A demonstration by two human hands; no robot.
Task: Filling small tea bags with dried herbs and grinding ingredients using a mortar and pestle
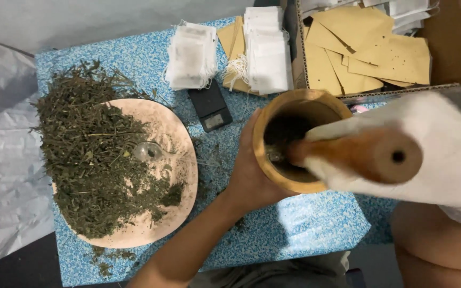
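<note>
So the left hand (249, 176) is bare and wrapped around the near-left side of a wooden mortar (299, 141), palm flat against its wall, holding it steady on the desk (294, 229). The right hand (433, 154) wears a white glove and is clenched around a wooden pestle (361, 154), which is tilted, its tip down inside the mortar and its butt end pointing up toward the camera. That hand is a bit blurry. Some dark stuff sits in the bottom of the mortar, looks like crushed herb, but it's shadowed so I can't tell much.

Left of the mortar is a round pale plate (179, 160) heaped with dried green herb (89, 154), which spills over the plate's far-left edge onto the blue speckled desk. A small clear spoon (147, 152) lies on the plate at the edge of the heap. Just behind the plate and mortar, between them, is a little black scale (210, 106).

Farther back are stacks of white tea bags (192, 56) with strings, a second stack (266, 50) beside it lying on some tan envelopes. At the far right, a cardboard box (457, 53) holds more tan envelopes (369, 50), loosely piled. Grey sheeting (1, 160) lies left of the desk.
</note>
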